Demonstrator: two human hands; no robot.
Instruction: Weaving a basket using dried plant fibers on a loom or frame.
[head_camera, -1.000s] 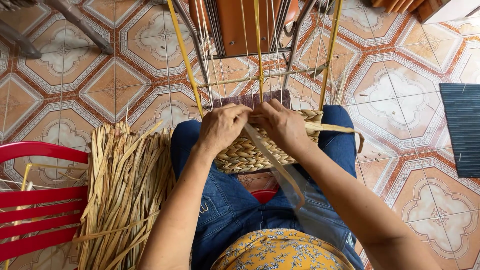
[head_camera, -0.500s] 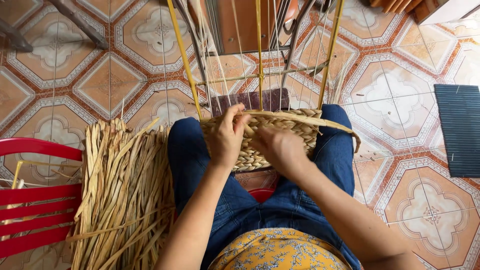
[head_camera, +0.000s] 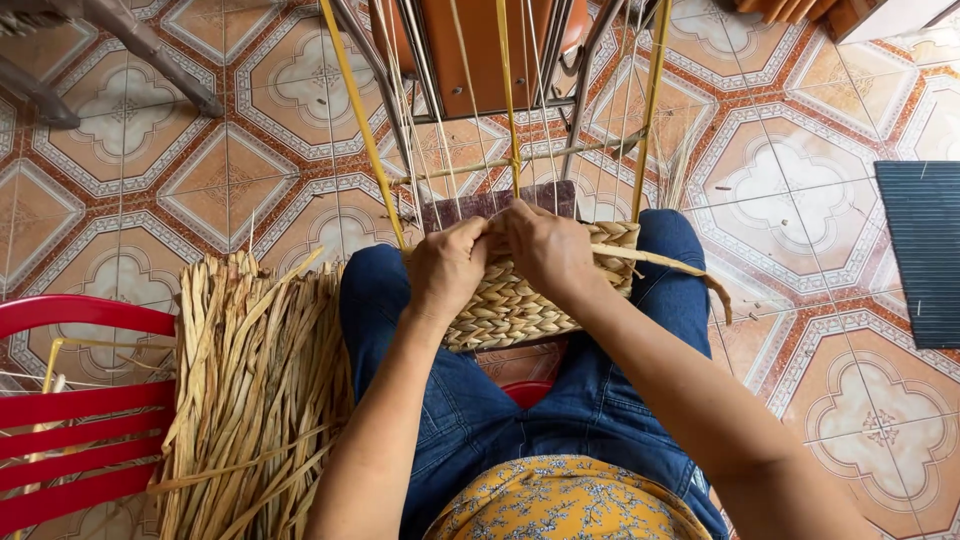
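A half-woven straw basket (head_camera: 515, 305) rests on my lap, between my knees in blue jeans. Thin yellow and pale upright strands (head_camera: 507, 95) rise from its rim toward the top of the view. My left hand (head_camera: 447, 268) and my right hand (head_camera: 545, 250) meet at the basket's top edge, fingers pinched on the weave. A flat dried straw strand (head_camera: 668, 262) runs from under my right hand across my right knee and droops over it. A dark purplish board (head_camera: 500, 202) shows just behind the hands.
A thick bundle of dried straw strips (head_camera: 255, 390) lies over a red slatted chair (head_camera: 70, 405) at my left. A brown chair with metal legs (head_camera: 480, 55) stands ahead. A dark ribbed mat (head_camera: 925, 250) lies at the right on the patterned tile floor (head_camera: 810, 190).
My right hand has moved from the basket's lower right up to its top edge beside my left hand. The straw strand now trails right over my knee.
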